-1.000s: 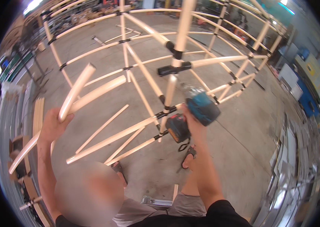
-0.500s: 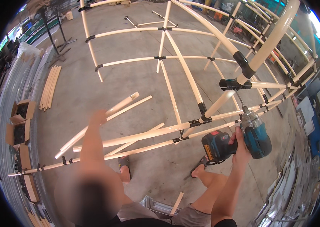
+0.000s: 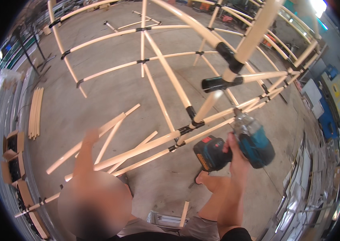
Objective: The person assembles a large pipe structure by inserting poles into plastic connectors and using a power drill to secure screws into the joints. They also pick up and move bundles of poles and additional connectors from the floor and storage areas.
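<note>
My right hand [image 3: 236, 150] is wrapped round the grip of a teal and black cordless drill [image 3: 256, 140], its battery pack to the left. The drill's clear front end points up and away, just below a black pipe joint [image 3: 220, 83] on a cream pipe frame. Out to the left, my left hand [image 3: 91, 136] is closed round a loose cream pipe [image 3: 67, 156], which lies slantwise above the floor; its fingers are blurred. Another loose pipe [image 3: 107, 142] sits at a steeper angle beside that one. A long frame pipe [image 3: 137, 150] with black joints runs in front of me.
The pipe frame [image 3: 160, 50] stretches across the far side and right. Cardboard boxes [image 3: 11, 160] of black parts and a bundle of pipes [image 3: 36, 114] lie at left, near stacked metal profiles [image 3: 5, 108]. Flat sheets [image 3: 304, 188] are piled at right.
The view has shifted to the right. The drill has come down away from the black joint. My left hand has moved its pipe, which now lies at a different angle from the neighbouring one.
</note>
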Demonstrator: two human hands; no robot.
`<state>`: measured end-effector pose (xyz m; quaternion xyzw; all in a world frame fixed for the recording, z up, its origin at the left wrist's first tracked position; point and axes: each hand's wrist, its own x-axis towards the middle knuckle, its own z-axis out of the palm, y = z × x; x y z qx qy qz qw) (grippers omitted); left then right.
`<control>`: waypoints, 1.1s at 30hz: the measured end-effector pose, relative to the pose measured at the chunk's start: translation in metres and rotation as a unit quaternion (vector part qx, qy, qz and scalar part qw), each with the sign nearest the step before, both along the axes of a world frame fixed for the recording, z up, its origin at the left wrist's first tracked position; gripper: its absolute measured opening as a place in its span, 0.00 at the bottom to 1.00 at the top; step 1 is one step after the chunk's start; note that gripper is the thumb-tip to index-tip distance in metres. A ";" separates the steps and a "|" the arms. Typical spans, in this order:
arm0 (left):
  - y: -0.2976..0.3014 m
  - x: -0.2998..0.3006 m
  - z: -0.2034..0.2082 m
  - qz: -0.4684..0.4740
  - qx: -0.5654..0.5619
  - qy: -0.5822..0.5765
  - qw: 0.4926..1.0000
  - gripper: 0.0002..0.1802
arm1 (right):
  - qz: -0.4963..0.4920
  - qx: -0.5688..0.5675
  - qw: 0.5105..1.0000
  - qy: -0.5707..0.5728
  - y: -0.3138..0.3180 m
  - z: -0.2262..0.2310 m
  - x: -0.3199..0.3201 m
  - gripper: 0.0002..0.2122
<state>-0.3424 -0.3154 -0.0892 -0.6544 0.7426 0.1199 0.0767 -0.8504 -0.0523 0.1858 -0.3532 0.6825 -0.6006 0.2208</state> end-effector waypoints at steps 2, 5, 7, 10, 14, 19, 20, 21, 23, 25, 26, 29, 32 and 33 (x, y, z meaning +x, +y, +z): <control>0.015 -0.054 0.097 -0.023 -0.078 0.019 0.997 0.24 | 0.006 -0.006 1.000 0.007 -0.001 0.002 -0.005 0.08; 0.059 -0.116 0.235 -0.063 -0.125 0.106 0.984 0.32 | 0.031 -0.030 0.999 0.007 -0.001 0.003 -0.003 0.06; 0.086 -0.148 0.295 -0.109 -0.158 0.139 0.972 0.34 | 0.034 -0.034 0.998 0.029 -0.001 0.004 -0.002 0.06; 0.114 -0.183 0.350 -0.169 -0.191 0.131 0.958 0.33 | 0.056 -0.071 0.995 -0.041 0.000 0.005 0.001 0.08; 0.125 -0.204 0.373 -0.207 -0.233 0.112 0.944 0.32 | 0.166 -0.113 0.979 -0.020 0.003 -0.003 -0.012 0.14; 0.124 -0.214 0.385 -0.229 -0.257 0.078 0.936 0.32 | 0.201 -0.104 0.974 0.006 0.007 0.008 -0.022 0.14; 0.123 -0.214 0.383 -0.230 -0.262 0.074 0.934 0.32 | 0.195 -0.101 0.975 0.024 0.007 0.008 -0.023 0.12; 0.122 -0.215 0.383 -0.231 -0.266 0.070 0.933 0.33 | 0.198 -0.104 0.975 0.012 0.008 0.010 -0.023 0.12; 0.123 -0.217 0.387 -0.226 -0.258 0.057 0.938 0.33 | 0.205 -0.106 0.973 -0.016 0.010 0.014 -0.019 0.12; 0.124 -0.219 0.392 -0.229 -0.259 0.055 0.937 0.33 | 0.191 -0.128 0.972 -0.049 0.010 0.015 -0.014 0.11; 0.124 -0.219 0.395 -0.235 -0.265 0.059 0.933 0.33 | 0.183 -0.138 0.971 -0.065 0.010 0.015 -0.013 0.10; 0.115 -0.220 0.401 -0.240 -0.257 0.059 0.934 0.33 | 0.154 -0.088 0.984 -0.023 0.007 0.012 -0.022 0.10; 0.089 -0.218 0.416 -0.293 -0.269 0.045 0.916 0.32 | 0.126 -0.073 0.989 -0.038 0.004 0.015 -0.015 0.09; 0.081 -0.217 0.420 -0.320 -0.279 0.043 0.904 0.32 | 0.127 -0.065 0.989 -0.047 0.005 0.014 -0.014 0.10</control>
